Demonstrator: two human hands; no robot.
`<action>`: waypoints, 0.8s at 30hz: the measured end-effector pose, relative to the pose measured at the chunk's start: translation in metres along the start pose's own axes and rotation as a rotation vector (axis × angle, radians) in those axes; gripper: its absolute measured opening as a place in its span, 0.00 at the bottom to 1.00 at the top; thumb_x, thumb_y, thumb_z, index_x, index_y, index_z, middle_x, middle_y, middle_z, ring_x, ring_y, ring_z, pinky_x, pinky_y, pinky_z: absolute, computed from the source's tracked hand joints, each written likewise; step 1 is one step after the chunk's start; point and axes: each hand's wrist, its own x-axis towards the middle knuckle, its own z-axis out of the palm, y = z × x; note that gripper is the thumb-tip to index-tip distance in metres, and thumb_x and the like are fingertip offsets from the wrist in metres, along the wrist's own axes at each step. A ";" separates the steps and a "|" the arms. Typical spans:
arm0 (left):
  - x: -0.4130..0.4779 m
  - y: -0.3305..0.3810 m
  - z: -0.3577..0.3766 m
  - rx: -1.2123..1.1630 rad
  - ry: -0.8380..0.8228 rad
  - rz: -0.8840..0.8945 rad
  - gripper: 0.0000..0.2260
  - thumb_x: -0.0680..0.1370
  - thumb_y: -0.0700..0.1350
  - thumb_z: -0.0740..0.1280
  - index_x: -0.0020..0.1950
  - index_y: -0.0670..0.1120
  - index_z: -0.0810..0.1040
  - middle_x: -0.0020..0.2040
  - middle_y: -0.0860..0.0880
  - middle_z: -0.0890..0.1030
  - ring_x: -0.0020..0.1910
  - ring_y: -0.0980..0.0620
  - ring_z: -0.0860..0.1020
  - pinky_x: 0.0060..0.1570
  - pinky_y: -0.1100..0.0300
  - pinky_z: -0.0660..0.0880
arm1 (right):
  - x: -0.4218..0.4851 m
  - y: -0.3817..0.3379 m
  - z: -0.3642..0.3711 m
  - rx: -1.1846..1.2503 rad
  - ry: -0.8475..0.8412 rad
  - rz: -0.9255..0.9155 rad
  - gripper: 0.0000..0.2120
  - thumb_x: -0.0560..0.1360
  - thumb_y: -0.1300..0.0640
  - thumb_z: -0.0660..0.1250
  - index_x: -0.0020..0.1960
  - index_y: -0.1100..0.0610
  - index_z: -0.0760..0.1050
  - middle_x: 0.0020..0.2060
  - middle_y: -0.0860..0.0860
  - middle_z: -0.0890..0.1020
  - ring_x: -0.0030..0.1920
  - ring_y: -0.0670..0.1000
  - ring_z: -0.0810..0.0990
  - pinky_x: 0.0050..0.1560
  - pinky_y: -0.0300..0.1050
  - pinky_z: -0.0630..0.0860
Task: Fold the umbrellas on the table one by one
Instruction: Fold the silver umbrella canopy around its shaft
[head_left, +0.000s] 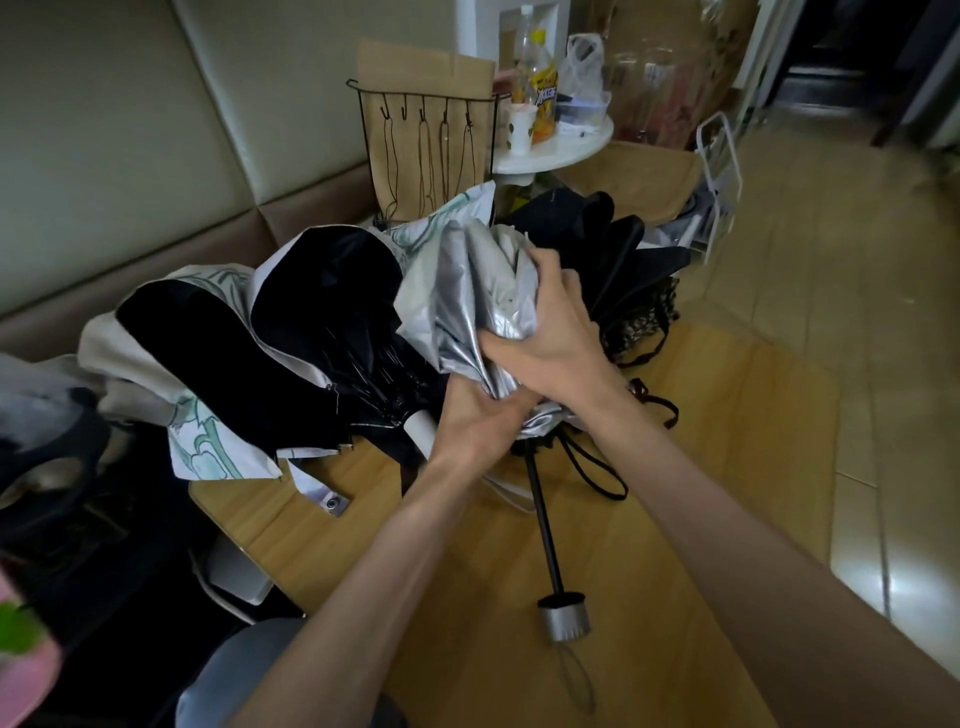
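A person's left hand (483, 421) and right hand (556, 332) bunch the canopy of a silver umbrella (467, 291) over a wooden tabletop (701, 441).

The silver umbrella sits at the centre of view, its black shaft running toward 6 o'clock and ending in a silver handle (563, 621). The left hand's grip is closed round the cloth low down, near the shaft, apparently to stop the gathered pleats springing loose. The right hand, just above toward 12 o'clock, curls its grip over the looser folds, likely squeezing them flat for wrapping. A black-lined printed umbrella (311, 312) sprawls open at 9 o'clock, and a black umbrella (623, 244) lies at 1 o'clock; both look unfolded.
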 end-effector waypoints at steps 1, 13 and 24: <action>0.000 -0.002 0.001 -0.020 0.016 -0.017 0.08 0.80 0.45 0.75 0.46 0.47 0.77 0.31 0.64 0.80 0.35 0.66 0.81 0.35 0.74 0.72 | 0.001 0.001 0.000 -0.013 -0.030 -0.003 0.46 0.66 0.38 0.77 0.78 0.42 0.59 0.64 0.50 0.71 0.69 0.55 0.72 0.71 0.66 0.70; 0.029 0.017 -0.012 -0.551 0.102 -0.124 0.30 0.78 0.54 0.77 0.70 0.35 0.76 0.55 0.40 0.87 0.49 0.49 0.87 0.49 0.56 0.83 | -0.135 0.037 -0.008 0.274 0.131 -0.142 0.22 0.82 0.38 0.60 0.68 0.50 0.75 0.56 0.44 0.78 0.59 0.50 0.79 0.53 0.40 0.76; 0.031 0.014 -0.005 -0.785 0.074 -0.132 0.08 0.86 0.42 0.66 0.58 0.37 0.80 0.39 0.44 0.84 0.33 0.51 0.81 0.35 0.58 0.80 | -0.126 0.042 0.022 0.498 0.585 -0.146 0.16 0.82 0.55 0.53 0.53 0.64 0.77 0.42 0.51 0.78 0.40 0.53 0.75 0.40 0.41 0.69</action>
